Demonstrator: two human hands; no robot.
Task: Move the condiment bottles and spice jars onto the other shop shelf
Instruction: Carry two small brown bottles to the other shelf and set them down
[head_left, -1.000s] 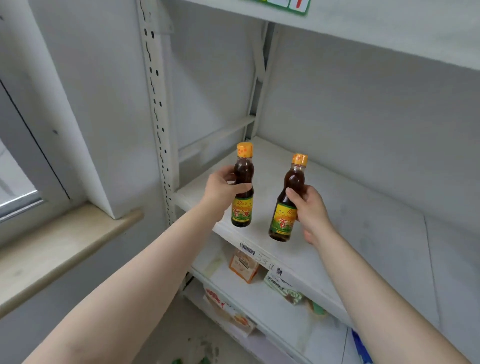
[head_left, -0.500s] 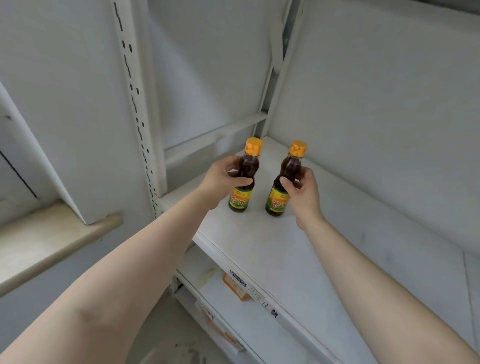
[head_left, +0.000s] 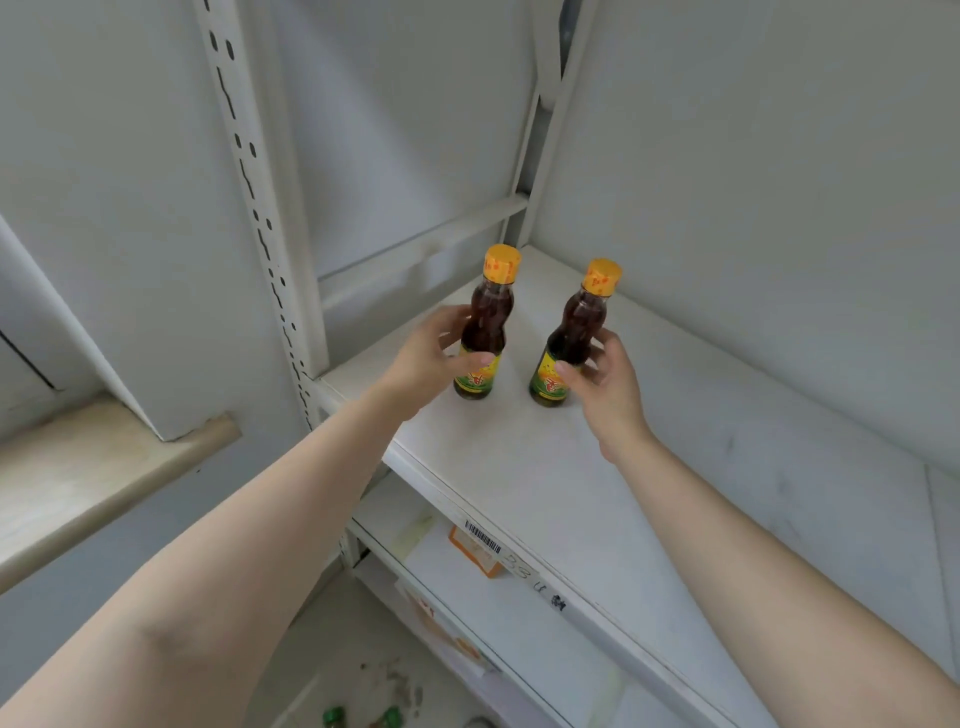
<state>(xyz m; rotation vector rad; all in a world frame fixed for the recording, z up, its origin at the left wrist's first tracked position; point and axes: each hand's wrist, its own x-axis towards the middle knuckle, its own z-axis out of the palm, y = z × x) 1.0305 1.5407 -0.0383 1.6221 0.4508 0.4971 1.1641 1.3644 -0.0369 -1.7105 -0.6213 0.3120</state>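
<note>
Two small dark-brown glass sauce bottles with orange caps and green-yellow labels are stood upright near the left back corner of the white metal shelf (head_left: 649, 457), slightly apart. The left bottle (head_left: 485, 332) is loosely encircled by the curled fingers of the left hand (head_left: 431, 358); the right bottle (head_left: 571, 338) is touched by the right hand (head_left: 608, 379), whose grip cannot be told.

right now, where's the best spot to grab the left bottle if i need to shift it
Around the narrow waist of the left bottle, above the label, coming from its open left-front side as the left hand does. It stands upright and the right bottle crowds its other side.
</note>
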